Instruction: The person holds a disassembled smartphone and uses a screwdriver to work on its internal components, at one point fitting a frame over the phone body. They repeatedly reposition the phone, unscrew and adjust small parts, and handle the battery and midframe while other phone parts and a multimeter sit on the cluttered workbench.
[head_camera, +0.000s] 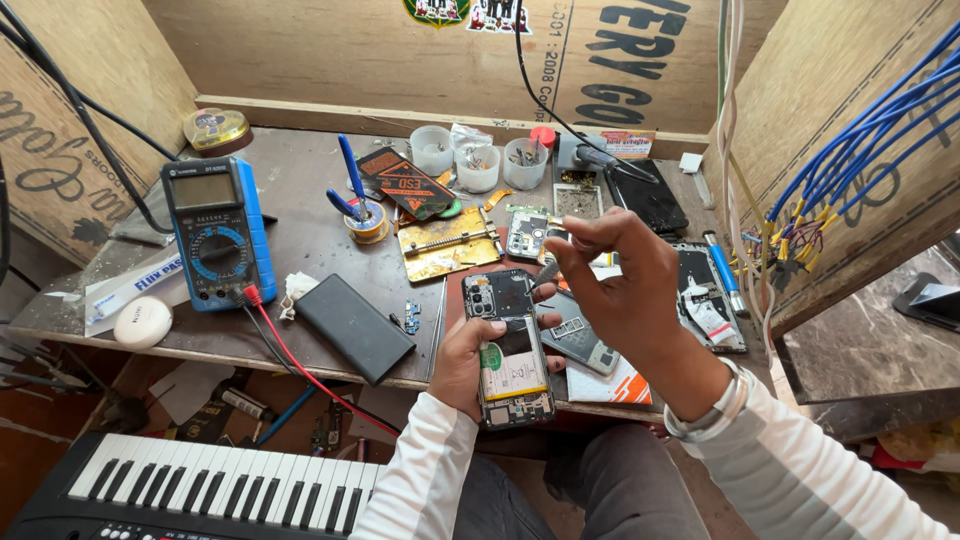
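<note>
Over the desk's (300, 215) near edge, the left hand (462, 368) clamps an opened phone (512, 350), back cover off, boards bare. The right hand (625, 290) pinches a slim tool (545, 273) at its top; reassembly remains undone.

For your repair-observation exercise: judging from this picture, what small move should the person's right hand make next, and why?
Probably lower the right hand so the thin tool's tip meets the opened phone. The left hand holds it with the back cover off, and the tip hovers just beside its upper edge.
</note>
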